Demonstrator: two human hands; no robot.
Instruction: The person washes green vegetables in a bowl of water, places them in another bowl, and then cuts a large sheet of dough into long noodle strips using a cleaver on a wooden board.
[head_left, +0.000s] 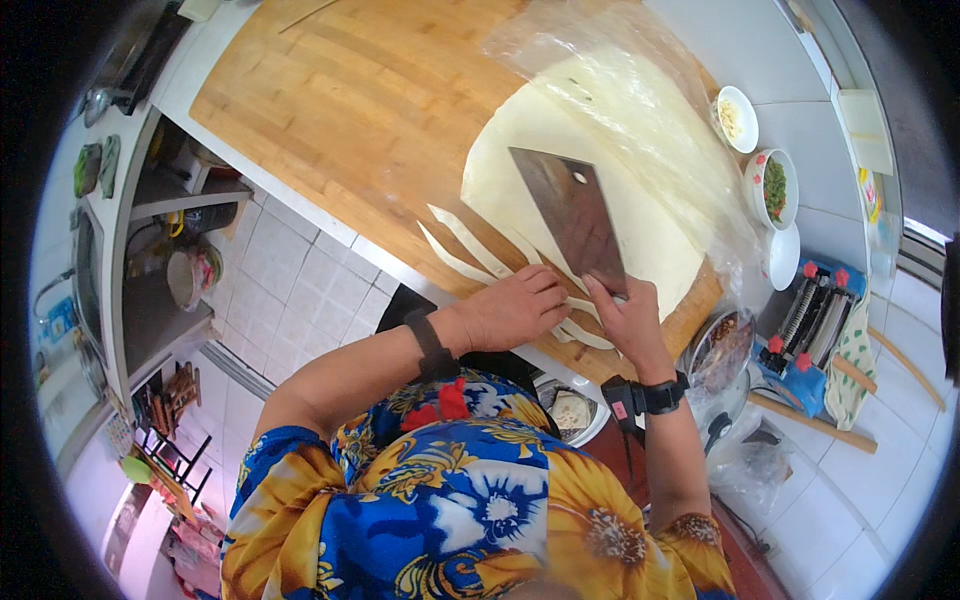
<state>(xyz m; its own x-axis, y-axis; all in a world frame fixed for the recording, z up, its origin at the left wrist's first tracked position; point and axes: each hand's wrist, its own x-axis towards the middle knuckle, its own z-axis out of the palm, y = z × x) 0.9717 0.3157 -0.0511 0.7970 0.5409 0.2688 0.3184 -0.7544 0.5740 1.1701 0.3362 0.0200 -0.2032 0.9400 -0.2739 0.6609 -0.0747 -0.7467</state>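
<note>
My right hand grips the short handle of a broad metal cleaver, whose blade lies over a large round sheet of dough. My left hand rests on narrow cut dough strips at the board's near edge, its fingers bent; what is under them is partly hidden. More strips lie between the hands and beneath my right wrist. Clear plastic film covers the far right part of the sheet. All of it sits on a wooden board.
Along the right wall stand a bowl of chopped garlic-like bits, a bowl of chopped greens and a white bowl. A hand-crank pasta machine, a pot with a glass lid and wooden rolling pins are nearer.
</note>
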